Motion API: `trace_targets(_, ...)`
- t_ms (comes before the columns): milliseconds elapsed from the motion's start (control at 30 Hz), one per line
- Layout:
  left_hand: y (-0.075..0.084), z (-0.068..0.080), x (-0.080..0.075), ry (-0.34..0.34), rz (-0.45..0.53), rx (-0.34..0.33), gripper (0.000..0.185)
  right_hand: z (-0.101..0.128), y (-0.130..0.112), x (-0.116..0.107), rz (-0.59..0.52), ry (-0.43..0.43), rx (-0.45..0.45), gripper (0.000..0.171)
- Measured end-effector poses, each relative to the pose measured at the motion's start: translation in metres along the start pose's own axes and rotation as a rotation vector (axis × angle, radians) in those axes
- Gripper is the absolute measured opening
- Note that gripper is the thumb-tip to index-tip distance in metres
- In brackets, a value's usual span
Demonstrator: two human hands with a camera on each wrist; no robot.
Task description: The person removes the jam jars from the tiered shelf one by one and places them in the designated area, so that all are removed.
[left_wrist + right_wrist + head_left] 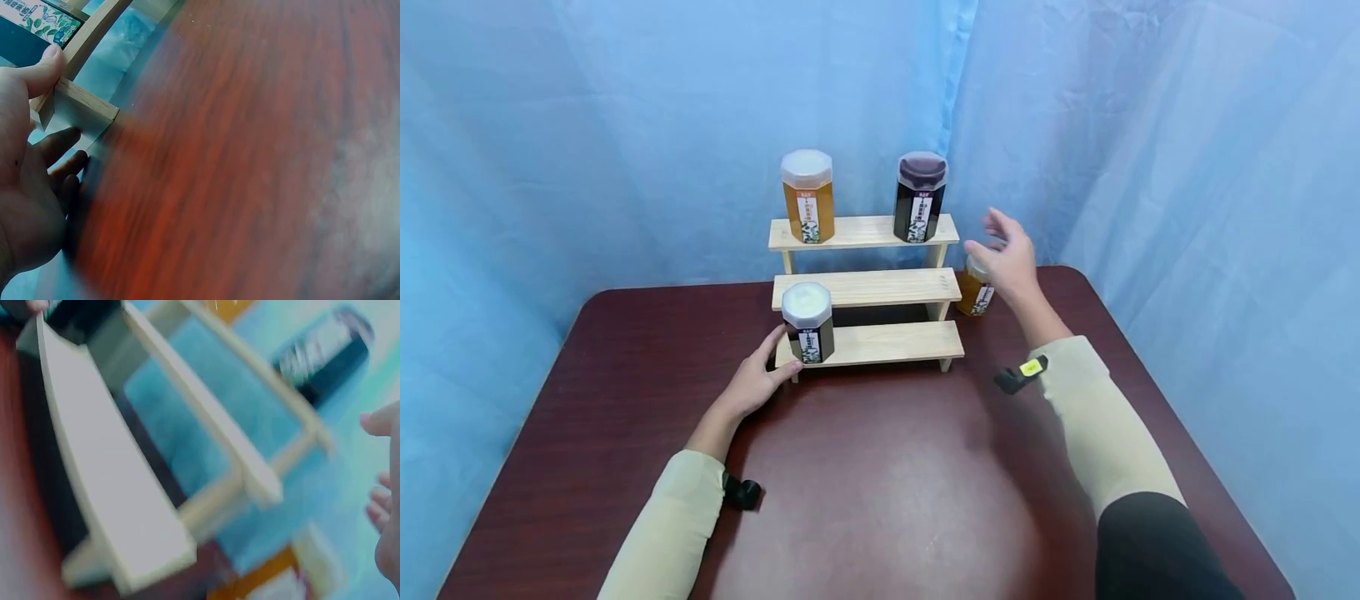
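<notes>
A three-step wooden rack (pixel 880 287) stands on the table. At the left end of its bottom step is a dark jar (pixel 808 329) with a clear lid and white label. My left hand (pixel 760 379) holds this jar from its left, thumb at its lower front. In the left wrist view the thumb (pixel 50 59) lies at the jar's base, and the other visible fingers hang below the step. My right hand (pixel 1011 258) hovers empty, fingers loosely bent, above an amber jar (pixel 976 292) right of the rack, covering part of its lid.
On the top step stand an amber jar (pixel 808 200) at left and a purple-black jar (pixel 920 200) at right. Light blue curtains (pixel 662 150) hang behind the dark red table (pixel 880 483) and at its sides.
</notes>
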State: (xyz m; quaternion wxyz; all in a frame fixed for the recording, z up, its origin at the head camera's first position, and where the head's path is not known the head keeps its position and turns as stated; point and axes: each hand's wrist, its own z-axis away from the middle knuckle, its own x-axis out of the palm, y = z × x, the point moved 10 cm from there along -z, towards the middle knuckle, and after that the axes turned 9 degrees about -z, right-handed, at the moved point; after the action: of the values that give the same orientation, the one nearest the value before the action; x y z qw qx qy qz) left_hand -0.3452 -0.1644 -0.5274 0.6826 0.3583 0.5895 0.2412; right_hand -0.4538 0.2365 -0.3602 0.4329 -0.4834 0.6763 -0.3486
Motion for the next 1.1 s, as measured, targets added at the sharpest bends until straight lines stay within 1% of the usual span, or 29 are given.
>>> trace_targets(67, 0.001, 0.0, -0.001, -0.003, 0.003, 0.0, 0.084, -0.005, -0.017, 0.025, 0.02, -0.059, 0.012, 0.079)
trace_targets(167, 0.003, 0.0, 0.0, -0.005, 0.005, 0.0, 0.084, -0.011, -0.03, 0.054, 0.082, -0.102, 0.056, 0.088)
trace_targets(233, 0.003, 0.0, 0.002, -0.01, 0.003, 0.002, 0.084, -0.015, -0.033, 0.067, 0.133, -0.1, 0.085, 0.09)
trace_targets(333, 0.001, 0.0, 0.004, -0.013, 0.006, -0.005, 0.085, -0.02, -0.034, 0.078, 0.185, -0.047, 0.094, 0.083)
trace_targets(400, 0.0, 0.0, 0.005, -0.013, 0.005, -0.007, 0.086, -0.021, -0.034, 0.081, 0.211, -0.001, 0.093, 0.079)
trace_targets(500, -0.001, -0.001, 0.005, -0.008, 0.008, -0.009, 0.085, -0.022, -0.035, 0.083, 0.227, 0.06, 0.097, 0.081)
trace_targets(600, -0.001, 0.0, 0.004, -0.007, 0.006, -0.01, 0.086, -0.021, -0.036, 0.085, 0.23, 0.093, 0.097, 0.085)
trace_targets(700, 0.0, -0.001, 0.005, -0.015, 0.012, -0.011, 0.087, -0.023, -0.036, 0.084, 0.227, 0.111, 0.094, 0.084)
trace_targets(800, 0.002, -0.002, 0.006, -0.021, 0.015, -0.009, 0.087, -0.026, -0.035, 0.08, 0.224, 0.103, 0.096, 0.078)
trace_targets(900, 0.002, -0.003, 0.006, -0.02, 0.01, -0.007, 0.088, -0.028, -0.033, 0.075, 0.206, 0.068, 0.108, 0.074)
trace_targets(967, 0.002, -0.003, 0.006, -0.022, 0.005, -0.004, 0.088, -0.028, -0.03, 0.071, 0.189, 0.043, 0.125, 0.075)
trace_targets(1100, 0.002, -0.004, 0.006, -0.028, -0.004, 0.0, 0.088, -0.026, -0.029, 0.06, 0.18, 0.02, 0.143, 0.079)
